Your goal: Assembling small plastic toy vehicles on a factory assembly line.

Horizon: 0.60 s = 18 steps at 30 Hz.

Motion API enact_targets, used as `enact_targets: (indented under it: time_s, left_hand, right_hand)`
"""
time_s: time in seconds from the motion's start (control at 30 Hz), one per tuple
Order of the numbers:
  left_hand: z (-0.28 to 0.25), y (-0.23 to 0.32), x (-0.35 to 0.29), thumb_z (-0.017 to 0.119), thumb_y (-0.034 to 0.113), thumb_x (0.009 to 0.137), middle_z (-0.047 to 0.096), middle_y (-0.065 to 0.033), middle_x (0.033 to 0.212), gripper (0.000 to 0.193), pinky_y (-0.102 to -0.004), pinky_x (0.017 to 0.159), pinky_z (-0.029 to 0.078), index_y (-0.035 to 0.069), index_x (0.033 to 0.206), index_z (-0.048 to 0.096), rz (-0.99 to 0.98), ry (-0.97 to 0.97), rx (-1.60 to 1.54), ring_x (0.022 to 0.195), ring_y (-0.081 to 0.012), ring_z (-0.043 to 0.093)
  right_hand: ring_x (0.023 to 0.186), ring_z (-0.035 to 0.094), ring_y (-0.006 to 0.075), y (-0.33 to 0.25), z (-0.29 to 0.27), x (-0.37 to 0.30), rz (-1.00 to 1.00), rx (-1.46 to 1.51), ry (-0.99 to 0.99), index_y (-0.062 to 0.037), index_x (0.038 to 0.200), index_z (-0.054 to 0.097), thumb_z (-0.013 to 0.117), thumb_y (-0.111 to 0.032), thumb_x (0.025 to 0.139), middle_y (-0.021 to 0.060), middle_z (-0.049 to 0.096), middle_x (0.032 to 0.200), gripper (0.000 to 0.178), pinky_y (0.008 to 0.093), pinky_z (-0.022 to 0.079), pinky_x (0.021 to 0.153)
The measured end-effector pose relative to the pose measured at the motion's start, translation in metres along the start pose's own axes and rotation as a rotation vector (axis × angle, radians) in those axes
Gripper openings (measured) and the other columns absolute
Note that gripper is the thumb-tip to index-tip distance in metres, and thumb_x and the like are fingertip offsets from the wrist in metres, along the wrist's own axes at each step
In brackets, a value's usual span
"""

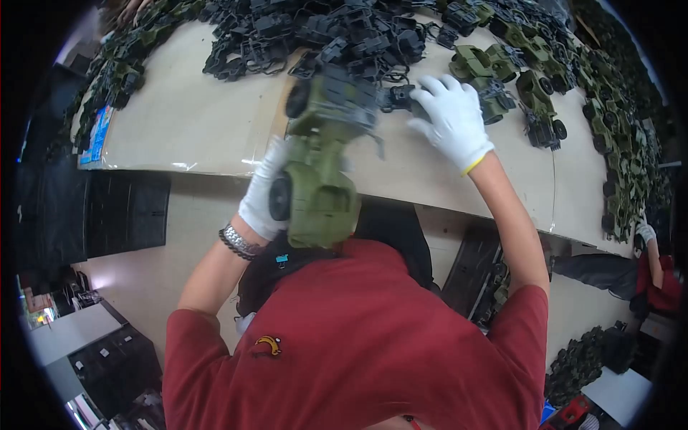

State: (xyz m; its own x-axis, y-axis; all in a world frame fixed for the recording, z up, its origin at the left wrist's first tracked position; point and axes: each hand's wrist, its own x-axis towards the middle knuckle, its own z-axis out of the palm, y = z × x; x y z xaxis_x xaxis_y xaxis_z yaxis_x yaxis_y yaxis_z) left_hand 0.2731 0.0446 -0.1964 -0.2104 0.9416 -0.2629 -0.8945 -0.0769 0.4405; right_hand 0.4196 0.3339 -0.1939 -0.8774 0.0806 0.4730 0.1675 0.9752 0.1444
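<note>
The pale, flat-topped worktop bears a blue printed sheet at its left front corner. Black box-shaped containers stand below the left edge, above the beige floor. A light-grey flat panel is located lower left; a red-topped co-worker, far right.

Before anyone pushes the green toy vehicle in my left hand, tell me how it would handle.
The green toy vehicle would likely roll on its dark wheels. Its body looks like moulded plastic, so probably stiff. It seems fairly light for its size, as your left hand alone holds it.
</note>
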Motion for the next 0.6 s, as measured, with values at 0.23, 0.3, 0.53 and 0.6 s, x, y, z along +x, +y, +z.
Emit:
enact_targets:
  time_s: [0.23, 0.3, 0.53, 0.6]
  left_hand:
    - [-0.012, 0.019, -0.001, 0.051, 0.059, 0.098, 0.063, -0.0192, 0.123, 0.069, -0.0459, 0.093, 0.056, 0.006, 0.142, 0.047, 0.128, 0.013, 0.033, 0.107, -0.0299, 0.066]
    - [-0.007, 0.016, 0.009, 0.052, 0.05, 0.1, 0.062, -0.0199, 0.128, 0.061, -0.0483, 0.097, 0.053, 0.008, 0.144, 0.046, 0.141, -0.003, 0.068, 0.112, -0.0323, 0.065]
    - [0.003, 0.006, 0.028, 0.057, 0.037, 0.1, 0.064, -0.0151, 0.125, 0.047, -0.0459, 0.103, 0.048, 0.007, 0.136, 0.053, 0.112, -0.088, -0.013, 0.118, -0.0289, 0.061]
    - [0.001, 0.008, 0.025, 0.058, 0.039, 0.1, 0.063, -0.0153, 0.126, 0.05, -0.0476, 0.103, 0.048, 0.009, 0.139, 0.051, 0.12, -0.082, 0.011, 0.118, -0.0297, 0.061]
  right_hand:
    - [0.115, 0.056, 0.0308, 0.057, 0.006, -0.005, 0.199, -0.249, -0.051, -0.0137, 0.114, 0.069, 0.074, -0.029, 0.08, 0.0079, 0.061, 0.127, 0.039, 0.0461, 0.047, 0.091]
    - [0.113, 0.057, 0.0326, 0.024, 0.008, 0.011, 0.243, -0.037, -0.071, -0.0132, 0.117, 0.068, 0.075, -0.036, 0.08, 0.0091, 0.061, 0.128, 0.043, 0.0462, 0.048, 0.091]
    - [0.112, 0.057, 0.0395, -0.034, 0.045, 0.032, 0.453, 0.164, -0.274, -0.0094, 0.114, 0.066, 0.08, -0.044, 0.075, 0.016, 0.061, 0.124, 0.054, 0.0446, 0.049, 0.095]
    - [0.112, 0.057, 0.0391, -0.026, 0.043, 0.019, 0.495, 0.147, -0.294, -0.0087, 0.111, 0.066, 0.08, -0.039, 0.075, 0.0161, 0.061, 0.124, 0.05, 0.0445, 0.048, 0.095]
